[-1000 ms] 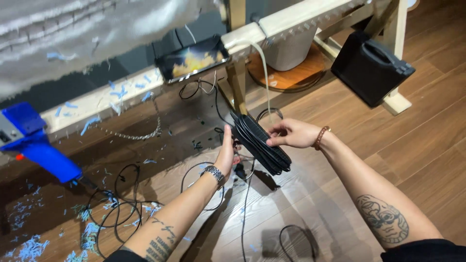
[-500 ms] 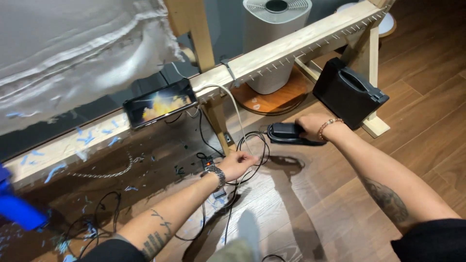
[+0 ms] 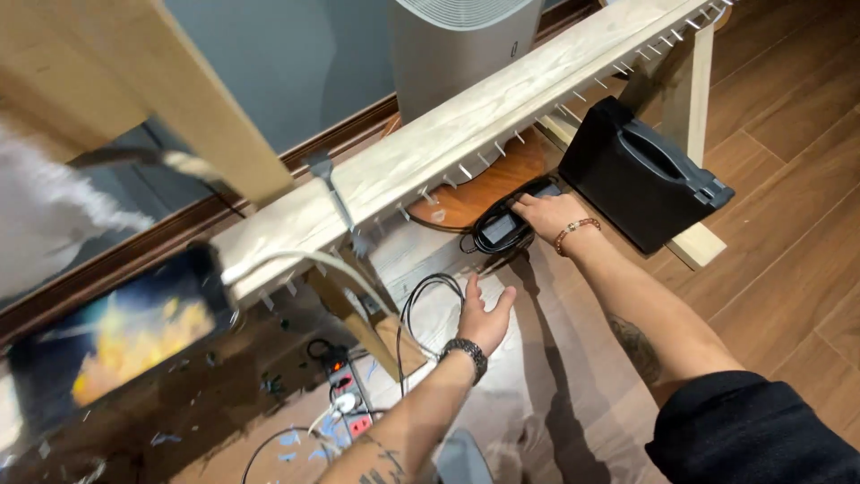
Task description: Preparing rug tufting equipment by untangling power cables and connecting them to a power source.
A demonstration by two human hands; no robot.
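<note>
The right hand (image 3: 548,215) rests its grip on the coiled black cable bundle (image 3: 503,226), pressing it onto the floor beside the black case (image 3: 640,175). The left hand (image 3: 484,315), released, hovers by a loose cable loop (image 3: 421,296). Settling the bundle looks the step in hand; letting go calls for coils lying steady.

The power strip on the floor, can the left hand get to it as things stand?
Probably yes. The left hand is open and holds nothing, and the power strip lies close by its forearm; only loose black cables and a wooden leg stand between.
</note>
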